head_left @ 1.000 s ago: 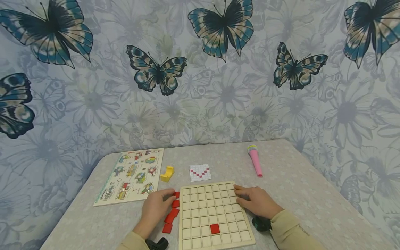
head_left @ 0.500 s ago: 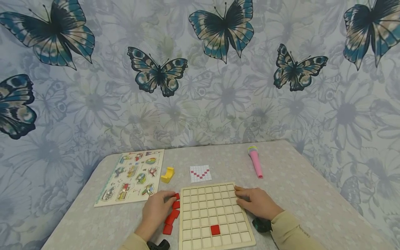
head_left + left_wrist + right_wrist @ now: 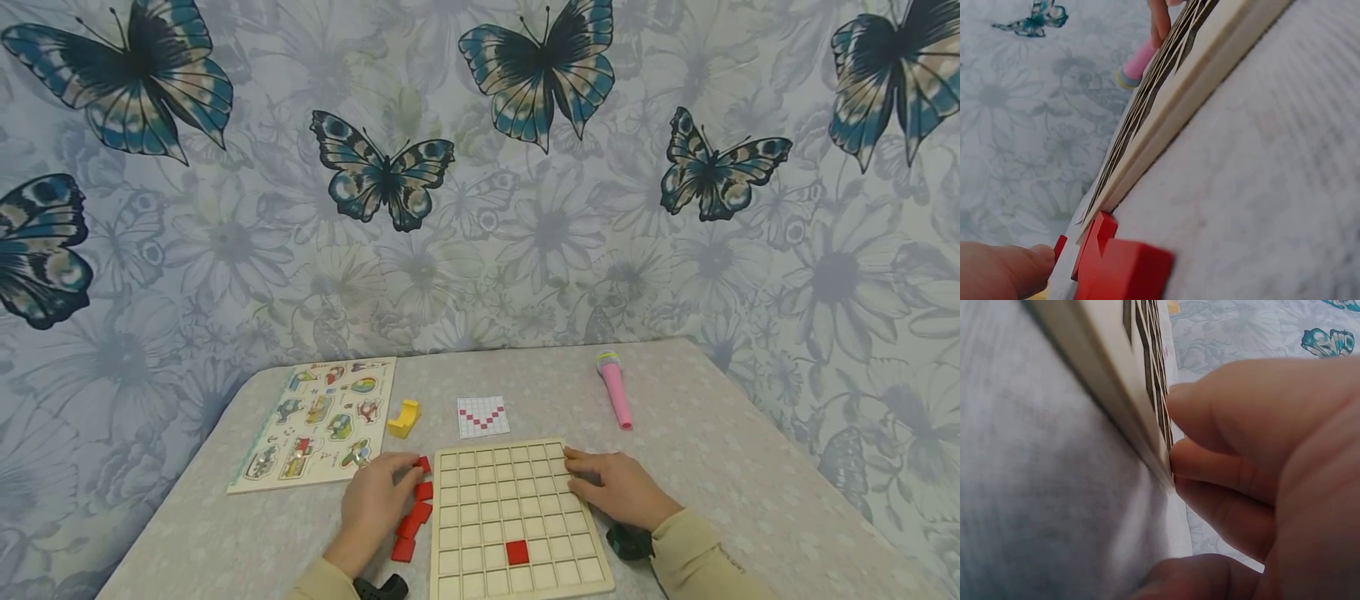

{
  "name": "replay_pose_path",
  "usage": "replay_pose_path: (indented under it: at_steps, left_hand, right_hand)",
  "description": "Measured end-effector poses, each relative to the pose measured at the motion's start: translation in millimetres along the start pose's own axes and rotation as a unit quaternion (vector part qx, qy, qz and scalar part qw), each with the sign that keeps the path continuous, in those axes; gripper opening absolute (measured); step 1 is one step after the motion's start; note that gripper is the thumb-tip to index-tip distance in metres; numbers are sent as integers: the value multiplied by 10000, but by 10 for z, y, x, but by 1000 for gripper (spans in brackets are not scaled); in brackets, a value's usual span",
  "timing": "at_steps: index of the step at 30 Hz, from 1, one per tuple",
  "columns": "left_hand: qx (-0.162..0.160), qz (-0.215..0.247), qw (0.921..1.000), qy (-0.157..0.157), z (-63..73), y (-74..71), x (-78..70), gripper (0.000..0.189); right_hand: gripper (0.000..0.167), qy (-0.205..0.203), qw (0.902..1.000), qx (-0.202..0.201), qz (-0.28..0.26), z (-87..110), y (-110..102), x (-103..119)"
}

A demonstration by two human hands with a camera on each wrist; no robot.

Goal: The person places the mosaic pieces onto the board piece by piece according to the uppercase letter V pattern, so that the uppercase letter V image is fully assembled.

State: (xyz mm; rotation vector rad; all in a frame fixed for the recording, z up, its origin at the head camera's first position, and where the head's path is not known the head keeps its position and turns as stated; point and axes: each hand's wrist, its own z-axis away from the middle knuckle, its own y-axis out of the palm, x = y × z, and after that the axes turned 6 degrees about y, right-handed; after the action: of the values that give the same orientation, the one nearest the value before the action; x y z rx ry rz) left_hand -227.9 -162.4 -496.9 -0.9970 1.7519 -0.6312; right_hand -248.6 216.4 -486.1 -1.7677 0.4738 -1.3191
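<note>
Between thumb and fingers my left hand [image 3: 375,504] pinches a small red square tile [image 3: 1060,247], just off the board's far left corner. Several more red tiles [image 3: 409,525] lie in a rough row along the left edge of the wooden grid board [image 3: 487,489]; in the left wrist view some overlap. One red tile [image 3: 517,552] sits in a cell in the board's lower part. At the far right corner, the fingertips of my right hand [image 3: 622,486] rest against the board's edge, the thumb held a little apart from the fingers.
Beyond the board lies a white pattern card [image 3: 483,417] with red squares in a V. A yellow curved block [image 3: 405,418] and a picture puzzle board [image 3: 315,425] are at the left. A pink toy microphone [image 3: 615,392] lies at the back right.
The tile in my left fingers has risen slightly, and the gap to the tile below it looks wider. My right hand stays at the board's edge.
</note>
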Motion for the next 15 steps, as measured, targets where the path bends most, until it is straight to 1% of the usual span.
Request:
replay_pose_path:
  at_steps: [3, 6, 10, 15]
  left_hand:
    - [-56, -79, 9999, 65, -2, 1, -7, 23]
    - [-59, -21, 10000, 21, 6, 2, -27, 22]
    - [32, 160, 9999, 4, 44, 7, -77, 22]
    - [143, 440, 9988, 179, 97, 16, -145, 21]
  right_hand:
    - [47, 20, 10000, -25, 12, 5, 2, -4]
    - [46, -2, 10000, -38, 28, 9, 3, -2]
    - [46, -33, 10000, -13, 23, 9, 1, 5]
    - [42, -56, 9999, -35, 128, 5, -3, 10]
